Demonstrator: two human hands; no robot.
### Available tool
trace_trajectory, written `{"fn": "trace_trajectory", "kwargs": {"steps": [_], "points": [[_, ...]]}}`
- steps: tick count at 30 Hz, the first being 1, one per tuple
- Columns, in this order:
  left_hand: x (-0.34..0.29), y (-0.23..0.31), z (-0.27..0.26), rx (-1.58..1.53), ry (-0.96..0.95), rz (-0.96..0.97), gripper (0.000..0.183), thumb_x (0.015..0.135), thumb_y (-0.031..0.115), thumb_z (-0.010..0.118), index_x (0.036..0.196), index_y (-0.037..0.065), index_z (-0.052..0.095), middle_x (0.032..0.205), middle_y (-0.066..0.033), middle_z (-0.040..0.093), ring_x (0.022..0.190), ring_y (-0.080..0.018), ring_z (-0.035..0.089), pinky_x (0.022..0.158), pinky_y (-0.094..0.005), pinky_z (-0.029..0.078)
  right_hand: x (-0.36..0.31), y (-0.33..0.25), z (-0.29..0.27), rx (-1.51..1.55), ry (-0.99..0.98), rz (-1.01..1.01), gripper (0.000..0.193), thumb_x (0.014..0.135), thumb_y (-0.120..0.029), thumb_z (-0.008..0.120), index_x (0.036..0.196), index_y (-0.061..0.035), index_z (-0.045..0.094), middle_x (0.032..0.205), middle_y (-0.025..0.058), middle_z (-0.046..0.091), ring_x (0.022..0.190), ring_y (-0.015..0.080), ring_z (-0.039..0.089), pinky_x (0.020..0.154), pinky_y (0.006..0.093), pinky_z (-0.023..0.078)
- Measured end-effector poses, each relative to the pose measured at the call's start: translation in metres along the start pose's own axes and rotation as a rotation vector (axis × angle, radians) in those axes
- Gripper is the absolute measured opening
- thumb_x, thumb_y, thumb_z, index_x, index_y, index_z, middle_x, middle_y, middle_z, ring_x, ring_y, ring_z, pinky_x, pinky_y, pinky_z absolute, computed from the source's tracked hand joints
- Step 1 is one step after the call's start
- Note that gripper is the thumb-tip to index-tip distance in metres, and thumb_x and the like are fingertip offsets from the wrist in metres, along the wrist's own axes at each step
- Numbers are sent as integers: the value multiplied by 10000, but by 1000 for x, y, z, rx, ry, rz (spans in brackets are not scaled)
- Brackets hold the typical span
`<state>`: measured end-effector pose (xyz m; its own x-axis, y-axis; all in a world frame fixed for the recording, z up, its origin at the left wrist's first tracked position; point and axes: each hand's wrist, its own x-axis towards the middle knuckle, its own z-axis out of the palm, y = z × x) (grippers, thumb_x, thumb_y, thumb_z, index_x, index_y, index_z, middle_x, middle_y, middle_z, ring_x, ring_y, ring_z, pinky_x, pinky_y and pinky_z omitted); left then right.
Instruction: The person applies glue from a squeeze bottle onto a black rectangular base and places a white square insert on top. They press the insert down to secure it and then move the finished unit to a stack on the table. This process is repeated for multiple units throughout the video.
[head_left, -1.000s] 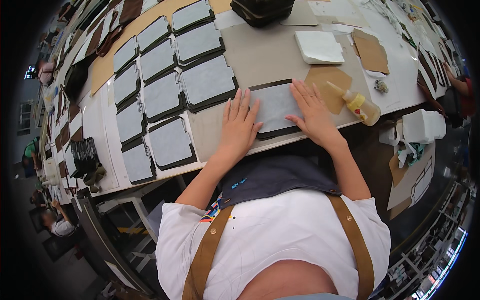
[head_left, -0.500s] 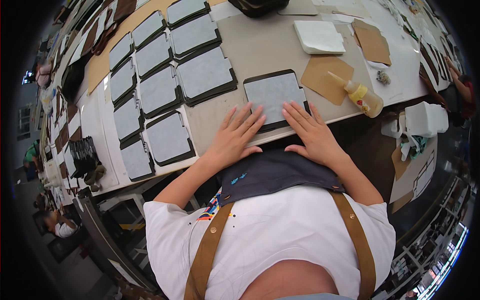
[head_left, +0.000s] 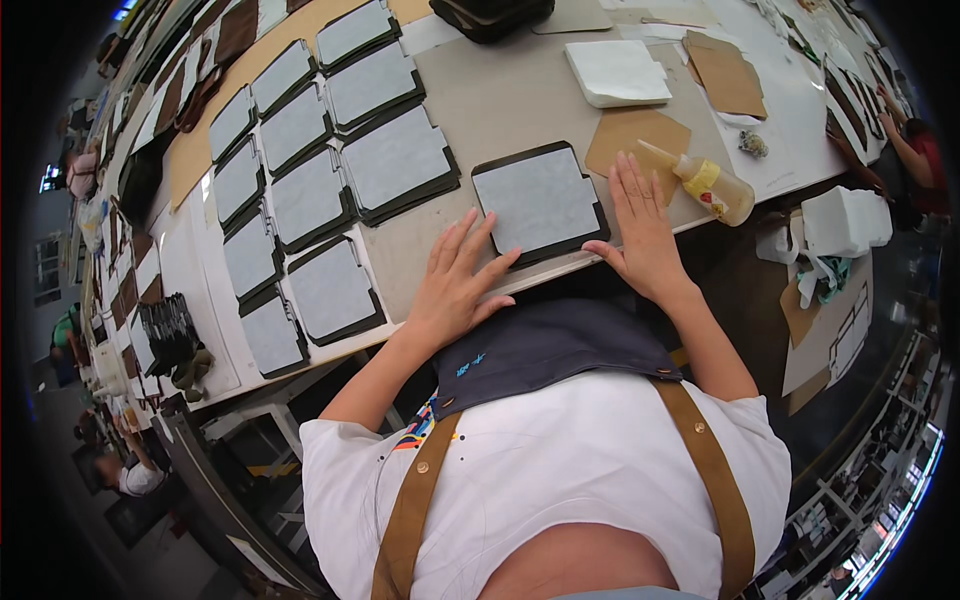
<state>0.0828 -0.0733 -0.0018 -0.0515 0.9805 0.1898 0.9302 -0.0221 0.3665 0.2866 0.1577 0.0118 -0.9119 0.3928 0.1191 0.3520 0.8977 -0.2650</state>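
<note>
In the head view, stacks of black-edged panels [head_left: 390, 170] with pale grey faces stand in rows on the left of the table [head_left: 800, 150]. A dark bulky object [head_left: 490, 18] sits at the far edge of view, with a white stack [head_left: 617, 75] and some brown sheets [head_left: 725, 75] to its right. Closer in, a brown card [head_left: 640, 140] lies beyond the right fingers, and a yellow-labelled bottle [head_left: 728, 195] lies just beside them, its nozzle pointing away to the left. The single panel [head_left: 537, 198] lies flat near the front edge, between the hands.

The left hand [head_left: 458, 278] has an open grip — fingers spread, fingertips at the panel's near left corner. The right hand [head_left: 640, 225] is open too, its thumb at the near right corner, its fingers straight and close together. Both palms face down; the forearms slant inward on either side of the dark apron [head_left: 560, 345].
</note>
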Motion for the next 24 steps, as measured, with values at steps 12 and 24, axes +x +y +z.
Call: {"fn": "trace_trajectory", "kwargs": {"steps": [12, 24], "points": [[18, 17, 10, -83, 11, 11, 684, 818, 435, 743, 1405, 141, 552, 1574, -119, 412, 1485, -367, 309, 1202, -530, 239, -27, -10, 7, 80, -72, -140, 820, 845, -494, 722, 1550, -210, 415, 1657, 126, 266, 1548, 329, 194, 1234, 569, 135], [5, 10, 4, -205, 287, -118, 236, 789, 159, 774, 1017, 139, 716, 1305, -74, 619, 1336, -335, 470, 1106, -514, 340, 12, -14, 1, 285, 100, -219, 247, 746, -172, 836, 912, -134, 657, 1142, 37, 544, 1211, 273, 494, 1229, 570, 157]]}}
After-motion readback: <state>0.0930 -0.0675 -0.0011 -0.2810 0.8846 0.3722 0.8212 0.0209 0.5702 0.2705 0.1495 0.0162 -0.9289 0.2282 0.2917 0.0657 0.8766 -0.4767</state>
